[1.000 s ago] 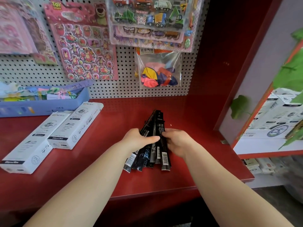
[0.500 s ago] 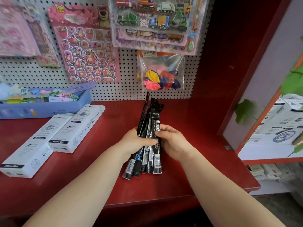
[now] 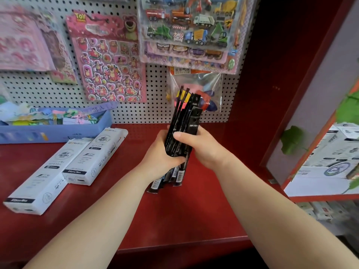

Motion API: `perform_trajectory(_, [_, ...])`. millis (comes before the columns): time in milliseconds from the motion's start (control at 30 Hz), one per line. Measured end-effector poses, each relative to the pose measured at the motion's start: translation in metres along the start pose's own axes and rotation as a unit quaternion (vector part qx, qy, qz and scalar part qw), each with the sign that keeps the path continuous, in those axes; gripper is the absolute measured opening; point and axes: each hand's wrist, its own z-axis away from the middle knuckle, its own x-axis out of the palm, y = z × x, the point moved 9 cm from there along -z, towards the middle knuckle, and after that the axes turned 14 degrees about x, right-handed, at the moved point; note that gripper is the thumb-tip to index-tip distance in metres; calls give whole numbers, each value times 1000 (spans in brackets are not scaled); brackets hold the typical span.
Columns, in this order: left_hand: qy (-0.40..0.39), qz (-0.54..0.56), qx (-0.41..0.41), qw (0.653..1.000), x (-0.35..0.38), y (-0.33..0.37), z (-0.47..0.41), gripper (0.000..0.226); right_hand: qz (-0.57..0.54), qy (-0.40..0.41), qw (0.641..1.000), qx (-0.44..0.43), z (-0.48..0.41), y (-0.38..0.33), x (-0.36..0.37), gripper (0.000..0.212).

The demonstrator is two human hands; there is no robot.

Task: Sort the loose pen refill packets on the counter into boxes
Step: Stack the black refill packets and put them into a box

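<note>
Your left hand (image 3: 159, 152) and right hand (image 3: 202, 146) are both wrapped around one bundle of black pen refill packets (image 3: 182, 133), held above the red counter (image 3: 194, 214), right of centre. Left fingers curl round the bundle's left side; right thumb is pressed across its front, fingers behind. Both grips closed tight on the bundle.

Bundle's long axis runs near-to-far and stands steeply: top ends point up and away toward the pegboard (image 3: 155, 105), fanned slightly apart; lower ends point down toward you, ragged and uneven, close over the counter. Whether they touch it, you cannot tell.

Writing: the front packet shows "deli" in white near its top. Barcode-like white labels sit at the lower ends, unreadable.

Left on the counter, two long white boxes lie side by side, touching, long axes running near-left to far-right: the near box (image 3: 38, 177) and the far box (image 3: 97, 156). The far one's end label reads roughly "20pcs/Box"; other print is too blurred.

Far left, a blue tray (image 3: 58, 131) against the pegboard. Hanging above: a pink sticker sheet (image 3: 108, 61) marked "TOY", a truck sticker sheet (image 3: 186, 22), and a balloon bag (image 3: 209, 94) with Chinese characters on its header.
</note>
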Motion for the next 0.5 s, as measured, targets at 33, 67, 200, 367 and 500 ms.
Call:
perform_trajectory(33, [-3, -7, 3, 1000, -1, 3, 0, 53, 0, 4, 1000, -10, 0, -5, 1, 21])
perform_trajectory(67, [-9, -9, 1, 1000, 0, 3, 2, 55, 5, 8, 1000, -18, 1, -7, 2, 25])
perform_trajectory(200, [-30, 2, -40, 999, 5, -13, 16, 55, -7, 46, 999, -28, 5, 2, -1, 37])
perform_trajectory(367, [-58, -7, -75, 996, 16, -34, 27, 54, -23, 70, 997, -25, 10, 10, 2, 42])
perform_trajectory(500, [-82, -35, -64, 994, 25, -37, 23, 52, -5, 126, 992, -23, 6, 12, 3, 36])
